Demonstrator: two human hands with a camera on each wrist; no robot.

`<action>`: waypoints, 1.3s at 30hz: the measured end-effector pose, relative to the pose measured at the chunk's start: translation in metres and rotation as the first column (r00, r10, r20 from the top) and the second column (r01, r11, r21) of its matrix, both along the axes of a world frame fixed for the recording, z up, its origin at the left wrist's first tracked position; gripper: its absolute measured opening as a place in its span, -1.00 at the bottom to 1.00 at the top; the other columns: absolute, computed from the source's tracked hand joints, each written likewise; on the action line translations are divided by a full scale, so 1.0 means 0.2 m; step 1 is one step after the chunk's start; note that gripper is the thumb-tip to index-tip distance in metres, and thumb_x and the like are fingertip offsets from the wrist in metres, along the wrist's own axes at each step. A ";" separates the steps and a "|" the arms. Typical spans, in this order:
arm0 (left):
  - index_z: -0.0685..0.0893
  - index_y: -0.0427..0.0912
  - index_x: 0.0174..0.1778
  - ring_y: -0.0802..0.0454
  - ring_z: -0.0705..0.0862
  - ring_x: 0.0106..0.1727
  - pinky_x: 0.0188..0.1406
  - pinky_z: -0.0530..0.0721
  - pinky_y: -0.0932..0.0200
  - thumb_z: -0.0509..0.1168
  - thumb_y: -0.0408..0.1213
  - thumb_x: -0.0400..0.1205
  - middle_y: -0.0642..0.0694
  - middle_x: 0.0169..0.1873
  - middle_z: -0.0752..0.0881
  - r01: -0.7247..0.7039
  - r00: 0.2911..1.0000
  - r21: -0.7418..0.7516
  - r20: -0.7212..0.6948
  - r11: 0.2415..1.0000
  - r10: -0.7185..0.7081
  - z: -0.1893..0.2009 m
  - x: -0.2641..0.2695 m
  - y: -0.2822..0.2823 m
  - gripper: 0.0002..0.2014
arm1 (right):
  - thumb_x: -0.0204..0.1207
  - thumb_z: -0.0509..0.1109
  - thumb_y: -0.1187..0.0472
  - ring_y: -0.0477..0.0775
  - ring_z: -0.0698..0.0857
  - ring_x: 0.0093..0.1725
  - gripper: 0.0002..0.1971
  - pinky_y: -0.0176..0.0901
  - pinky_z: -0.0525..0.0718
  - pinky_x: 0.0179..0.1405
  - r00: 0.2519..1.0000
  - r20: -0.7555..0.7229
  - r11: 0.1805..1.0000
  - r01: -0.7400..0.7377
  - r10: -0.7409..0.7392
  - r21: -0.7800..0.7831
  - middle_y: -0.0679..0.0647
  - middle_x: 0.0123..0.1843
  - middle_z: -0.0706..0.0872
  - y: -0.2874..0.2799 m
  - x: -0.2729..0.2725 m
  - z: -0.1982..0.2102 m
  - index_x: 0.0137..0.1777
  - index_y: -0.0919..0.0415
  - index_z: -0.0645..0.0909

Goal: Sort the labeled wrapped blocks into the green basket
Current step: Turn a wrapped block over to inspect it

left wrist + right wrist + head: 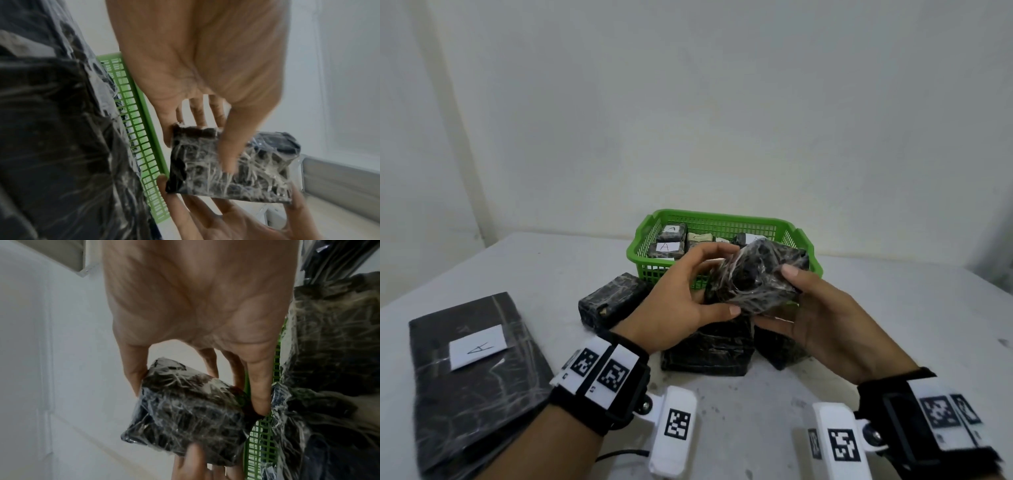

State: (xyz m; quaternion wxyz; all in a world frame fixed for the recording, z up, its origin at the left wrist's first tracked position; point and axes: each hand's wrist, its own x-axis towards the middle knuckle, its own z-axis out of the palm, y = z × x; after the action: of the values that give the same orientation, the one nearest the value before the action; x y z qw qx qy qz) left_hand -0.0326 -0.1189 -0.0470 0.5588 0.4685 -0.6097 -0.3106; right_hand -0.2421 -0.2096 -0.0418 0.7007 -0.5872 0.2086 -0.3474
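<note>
Both hands hold one dark block wrapped in clear film (755, 279) in the air just in front of the green basket (804, 245). My left hand (690, 291) grips its left end, thumb below and fingers over the top. My right hand (815, 308) grips its right end, thumb on top. No label shows on this block (232, 164) (185, 412). Inside the basket lie several wrapped blocks, two with white "A" labels (667, 246). The basket's slatted wall (141, 146) (259, 439) shows in both wrist views.
Under the hands, more wrapped dark blocks (707, 349) lie on the white table (893, 308), one to the left (611, 301). A large flat wrapped slab with an "A" label (477, 346) lies at front left. A white wall stands behind.
</note>
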 end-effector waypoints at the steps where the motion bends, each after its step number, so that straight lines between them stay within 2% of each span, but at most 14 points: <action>1: 0.54 -0.02 0.50 0.21 0.56 0.53 0.37 0.71 0.11 0.60 -0.40 0.51 0.09 0.47 0.60 0.026 1.000 0.011 -0.015 1.000 -0.026 0.01 0.00 0.01 -0.35 | 0.47 0.56 -0.02 0.32 0.76 0.41 -0.42 0.29 0.72 0.43 1.000 0.000 1.000 -0.024 0.024 -0.009 0.30 0.42 0.78 0.00 0.00 0.00 0.43 0.28 0.71; 4: 0.41 0.16 0.63 0.20 0.55 0.55 0.51 0.60 0.04 0.50 0.33 0.44 0.13 0.54 0.56 0.015 0.999 0.081 0.041 0.997 -0.018 0.01 -0.01 0.01 -0.15 | 0.22 0.77 -0.12 0.32 0.78 0.39 -0.14 0.09 0.82 0.26 1.000 -0.001 0.992 -0.007 0.007 -0.124 0.31 0.39 0.79 -0.02 0.00 -0.01 0.46 0.33 0.67; 6: 0.42 0.21 0.62 0.22 0.60 0.50 0.56 0.57 -0.07 0.47 0.48 0.31 0.19 0.49 0.60 -0.032 0.998 0.136 0.062 0.990 0.024 0.01 -0.01 0.01 -0.05 | 0.10 0.83 -0.13 0.24 0.82 0.34 -0.09 -0.06 0.84 0.16 0.999 0.011 0.980 0.048 -0.046 -0.194 0.26 0.35 0.82 -0.03 0.00 -0.02 0.42 0.31 0.70; 9: 0.51 0.23 0.53 0.35 0.66 0.38 0.51 0.60 0.01 0.53 0.30 0.26 0.28 0.36 0.66 -0.070 0.998 0.143 0.013 0.987 0.068 0.03 -0.02 0.02 -0.14 | 0.16 0.82 -0.13 0.14 0.83 0.33 -0.11 -0.03 0.79 0.25 0.997 0.000 0.977 0.081 -0.083 -0.199 0.19 0.38 0.82 -0.02 0.01 -0.03 0.46 0.29 0.66; 12: 0.45 0.22 0.60 0.41 0.61 0.42 0.54 0.54 0.09 0.52 0.24 0.31 0.29 0.42 0.62 -0.038 0.999 0.140 0.014 0.989 0.037 0.03 -0.02 0.02 -0.12 | 0.53 0.57 0.02 0.09 0.81 0.36 -0.46 -0.06 0.79 0.22 1.000 -0.025 0.984 0.008 -0.013 -0.177 0.11 0.37 0.84 0.03 0.03 0.00 0.48 0.20 0.67; 14: 0.43 0.19 0.64 0.31 0.59 0.49 0.60 0.51 0.01 0.54 0.23 0.35 0.23 0.48 0.61 -0.026 1.000 0.152 -0.003 0.988 0.027 0.02 -0.02 0.02 -0.11 | 0.59 0.54 0.12 0.11 0.82 0.34 -0.53 -0.15 0.81 0.11 1.000 -0.007 0.986 0.010 -0.011 -0.166 0.13 0.34 0.85 0.05 0.04 0.01 0.47 0.24 0.67; 17: 0.49 0.14 0.59 0.29 0.64 0.44 0.53 0.58 0.04 0.57 0.22 0.30 0.20 0.42 0.67 -0.090 0.996 0.114 -0.011 0.989 0.092 0.01 -0.01 0.00 -0.11 | 0.47 0.65 0.11 0.12 0.81 0.35 -0.38 -0.15 0.80 0.16 1.000 -0.008 0.982 -0.001 0.000 -0.191 0.13 0.37 0.83 0.03 0.04 -0.01 0.52 0.24 0.63; 19: 0.45 0.15 0.61 0.48 0.62 0.33 0.31 0.61 0.35 0.56 0.19 0.29 0.31 0.35 0.64 -0.087 0.995 0.112 -0.030 0.990 0.091 0.02 -0.01 0.01 -0.09 | 0.28 0.79 -0.05 0.16 0.77 0.43 -0.11 0.07 0.75 0.38 0.998 -0.059 0.975 -0.009 -0.005 -0.224 0.11 0.47 0.77 0.00 0.02 -0.03 0.61 0.14 0.57; 21: 0.40 0.12 0.63 0.55 0.63 0.29 0.19 0.65 0.46 0.59 0.08 0.35 0.35 0.31 0.64 -0.051 0.998 0.115 -0.018 0.992 0.054 0.02 -0.02 0.02 -0.10 | 0.12 0.86 -0.14 0.18 0.70 0.52 0.04 0.27 0.60 0.57 0.995 -0.095 0.967 0.010 -0.035 -0.254 0.05 0.56 0.70 -0.02 0.01 -0.04 0.65 -0.05 0.54; 24: 0.44 0.12 0.61 0.24 0.58 0.51 0.41 0.70 0.07 0.68 -0.04 0.28 0.14 0.45 0.63 -0.100 0.994 0.064 -0.027 0.993 0.102 0.01 0.00 0.01 -0.06 | 0.10 0.84 -0.22 0.12 0.70 0.52 0.05 0.22 0.66 0.51 0.995 -0.100 0.969 -0.006 -0.019 -0.245 -0.02 0.56 0.70 -0.02 0.01 -0.02 0.65 -0.16 0.53; 27: 0.35 0.27 0.64 0.11 0.43 0.66 0.47 0.65 -0.11 0.75 -0.21 0.28 0.19 0.60 0.45 -0.048 0.999 0.013 -0.012 0.999 0.048 0.01 -0.01 0.00 0.05 | 0.53 0.51 -0.18 0.15 0.77 0.43 -0.36 0.18 0.76 0.34 0.995 -0.090 0.980 -0.055 0.038 -0.192 0.09 0.44 0.80 0.04 0.02 0.02 0.59 0.02 0.61; 31: 0.16 0.30 0.72 0.38 0.53 0.51 0.36 0.70 0.16 0.69 -0.17 0.41 0.26 0.62 0.37 -0.002 1.000 0.011 -0.015 1.000 0.002 0.01 -0.04 0.01 0.08 | 0.57 0.52 0.08 0.27 0.81 0.34 -0.48 0.24 0.76 0.29 0.996 -0.070 0.988 0.035 -0.046 -0.151 0.19 0.32 0.85 0.03 0.04 0.00 0.52 0.18 0.66; 34: 0.31 0.14 0.69 0.23 0.63 0.47 0.42 0.68 0.03 0.60 0.08 0.48 0.21 0.49 0.62 -0.147 0.989 0.007 -0.020 0.989 0.147 0.02 -0.04 0.00 -0.11 | 0.38 0.61 0.14 0.08 0.81 0.36 -0.36 0.12 0.73 0.34 0.991 -0.075 0.969 0.091 -0.111 -0.230 0.02 0.33 0.86 0.04 0.05 -0.01 0.52 0.00 0.64; 39: 0.58 -0.02 0.47 0.06 0.72 0.38 0.26 0.78 0.03 0.66 -0.48 0.40 0.03 0.35 0.73 -0.127 0.989 -0.041 -0.088 0.991 0.123 0.02 -0.03 0.00 -0.27 | 0.35 0.56 -0.17 0.11 0.86 0.25 -0.42 0.10 0.82 0.17 0.979 -0.083 0.953 0.161 -0.188 -0.258 0.00 0.28 0.87 0.05 0.06 0.00 0.41 -0.10 0.70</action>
State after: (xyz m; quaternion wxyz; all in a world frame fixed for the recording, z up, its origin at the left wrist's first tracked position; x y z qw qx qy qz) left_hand -0.0384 -0.1188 -0.0435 0.6133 0.4789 -0.5618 -0.2807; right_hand -0.2309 -0.2000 -0.0410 0.5754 -0.6678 0.2515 -0.3996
